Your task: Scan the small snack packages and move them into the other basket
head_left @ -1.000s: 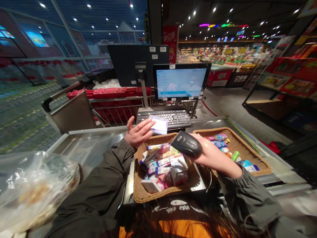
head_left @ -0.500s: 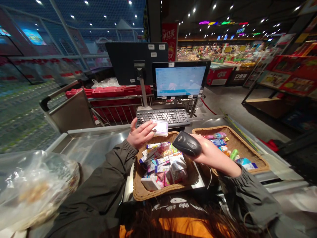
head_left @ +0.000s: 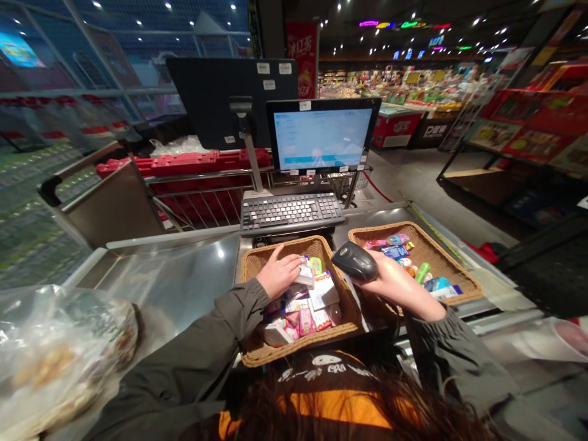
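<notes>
Head cam: small box (head_left: 307, 275), prob. light, stiff & a bit slick, best held by its edges, is pinched in L hand (head_left: 281, 274), fingers part-bent, at left basket's (head_left: 257, 360) far half; R hand (head_left: 394, 278) wraps scanner (head_left: 354, 261) nr. its right edge, w/ loose packs (head_left: 307, 322) crowding.

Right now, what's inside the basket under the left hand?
Inside the basket is a heap of small packets and boxes. The left hand is over it, touching a pale box. Items beneath the hand and deeper down are covered.
</notes>
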### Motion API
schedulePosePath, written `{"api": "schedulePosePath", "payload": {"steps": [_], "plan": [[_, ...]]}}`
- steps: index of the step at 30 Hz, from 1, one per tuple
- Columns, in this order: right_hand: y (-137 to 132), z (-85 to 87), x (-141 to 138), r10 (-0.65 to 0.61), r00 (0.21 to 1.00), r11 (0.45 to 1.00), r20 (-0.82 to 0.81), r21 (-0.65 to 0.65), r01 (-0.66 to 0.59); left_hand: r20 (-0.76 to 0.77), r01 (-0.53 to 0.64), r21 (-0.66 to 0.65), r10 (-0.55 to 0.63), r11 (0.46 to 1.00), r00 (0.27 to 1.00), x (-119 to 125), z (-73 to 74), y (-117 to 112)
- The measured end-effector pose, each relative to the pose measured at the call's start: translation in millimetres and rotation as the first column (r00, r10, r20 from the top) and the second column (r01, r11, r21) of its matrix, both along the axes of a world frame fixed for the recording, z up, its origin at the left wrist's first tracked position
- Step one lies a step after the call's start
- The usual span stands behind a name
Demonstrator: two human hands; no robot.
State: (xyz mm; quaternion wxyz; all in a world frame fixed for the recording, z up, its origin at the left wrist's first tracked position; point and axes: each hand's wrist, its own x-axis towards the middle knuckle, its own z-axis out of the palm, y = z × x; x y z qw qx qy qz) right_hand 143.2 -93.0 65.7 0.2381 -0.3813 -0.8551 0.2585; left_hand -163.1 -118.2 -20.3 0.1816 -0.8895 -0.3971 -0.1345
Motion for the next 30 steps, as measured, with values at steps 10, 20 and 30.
{"api": "schedulePosePath", "payload": {"steps": [10,20,30], "plan": [[2,-6.9,37,-0.161,0.987,0.987,0.017,0.011,0.160,-0.114,-0.008,-0.128,-0.007,0.992,0.993,8,-25.7,-5],[9,-15.5,115,-0.493,0.869,0.868,-0.043,0.038,0.494,0.021,0.146,-0.306,-0.147,0.941,0.989,44,24.8,10],[18,-16.2,181,-0.718,0.684,0.672,-0.133,0.124,0.730,0.012,0.133,-0.495,-0.147,0.859,0.989,197,28.4,118]]}}
